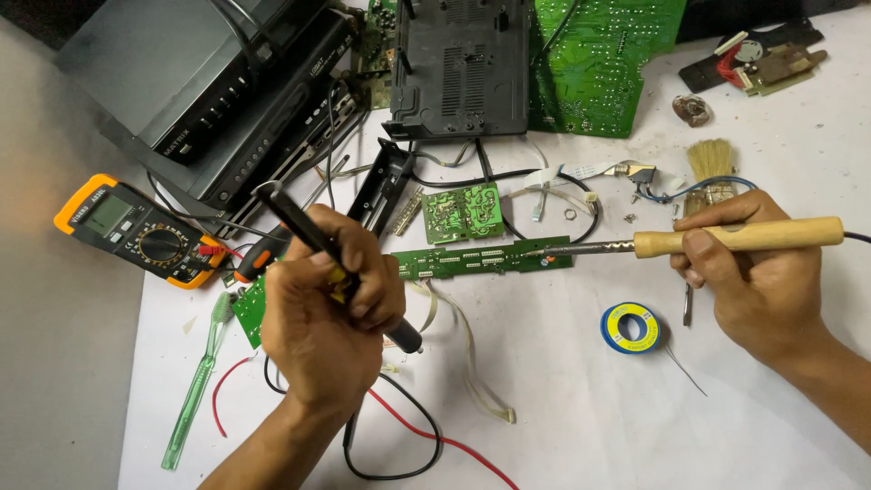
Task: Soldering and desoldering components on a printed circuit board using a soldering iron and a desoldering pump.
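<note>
Right hand (pixel 758 272) has its fingers (pixel 699 243) wrapped tight round the wooden handle of a soldering iron (pixel 708 240), tip resting on the long green circuit strip (pixel 485 258) lying between both sets of fingers. Left hand (pixel 327 313) is fisted round a black desoldering pump (pixel 340 263), tilted. Just below the right fingers sits a blue solder spool (pixel 631 327) on the white desk (pixel 562 408).
</note>
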